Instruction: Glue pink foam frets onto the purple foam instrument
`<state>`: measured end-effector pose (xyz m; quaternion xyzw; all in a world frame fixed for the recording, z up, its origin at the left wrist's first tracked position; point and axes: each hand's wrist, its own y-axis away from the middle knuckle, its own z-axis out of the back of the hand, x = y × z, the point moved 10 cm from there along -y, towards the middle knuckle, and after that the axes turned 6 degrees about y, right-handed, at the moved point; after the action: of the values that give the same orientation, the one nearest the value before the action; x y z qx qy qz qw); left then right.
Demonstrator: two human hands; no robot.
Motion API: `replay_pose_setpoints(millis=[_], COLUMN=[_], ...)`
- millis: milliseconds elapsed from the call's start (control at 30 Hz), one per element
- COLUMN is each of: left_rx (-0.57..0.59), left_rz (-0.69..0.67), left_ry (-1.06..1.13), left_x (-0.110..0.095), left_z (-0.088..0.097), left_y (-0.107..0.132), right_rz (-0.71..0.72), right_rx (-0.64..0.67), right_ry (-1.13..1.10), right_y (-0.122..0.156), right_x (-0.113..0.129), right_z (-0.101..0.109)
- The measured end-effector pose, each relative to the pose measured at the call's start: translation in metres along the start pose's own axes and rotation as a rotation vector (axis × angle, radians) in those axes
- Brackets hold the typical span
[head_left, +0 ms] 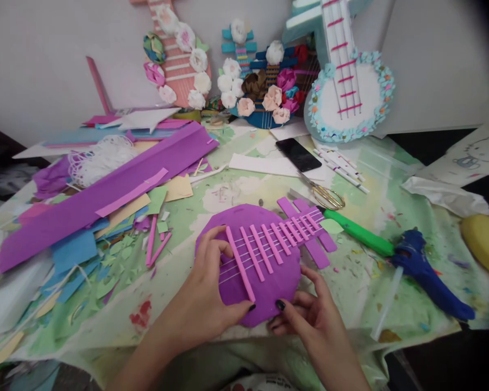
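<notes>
A purple craft guitar (264, 296) lies on the table in front of me, with white strings along its neck and several pink strips across them. My left hand (209, 271) spans the round body. Its thumb and fingers pinch the two ends of the longest pink strip (239, 263), which lies across the strings. At the body's lower right edge, my right hand (307, 304) grips the rim, its thumb near the top face and its other fingers curled at the side, partly hidden.
A blue glue gun (430, 277), a green-handled cutter (358, 233) and gold scissors (328, 196) lie to the right. Behind are a phone (299, 155) and decorated guitars (346, 92). Purple paper (118, 187), white string (101, 160) and paper scraps cover the left.
</notes>
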<state>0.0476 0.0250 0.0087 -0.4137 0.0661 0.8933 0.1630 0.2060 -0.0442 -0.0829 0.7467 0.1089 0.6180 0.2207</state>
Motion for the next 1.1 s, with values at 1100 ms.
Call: replay_pose_setpoints(millis=[1100], left_rx=[0.041], left_rz=[0.029], left_ry=[-0.037], left_x=[-0.0011], left_z=[-0.0026], left_y=[-0.0031], right_rz=[0.003], right_rx=[0.022], right_ry=[0.031], right_y=[0.002], right_x=[-0.0005], right_z=[0.0002])
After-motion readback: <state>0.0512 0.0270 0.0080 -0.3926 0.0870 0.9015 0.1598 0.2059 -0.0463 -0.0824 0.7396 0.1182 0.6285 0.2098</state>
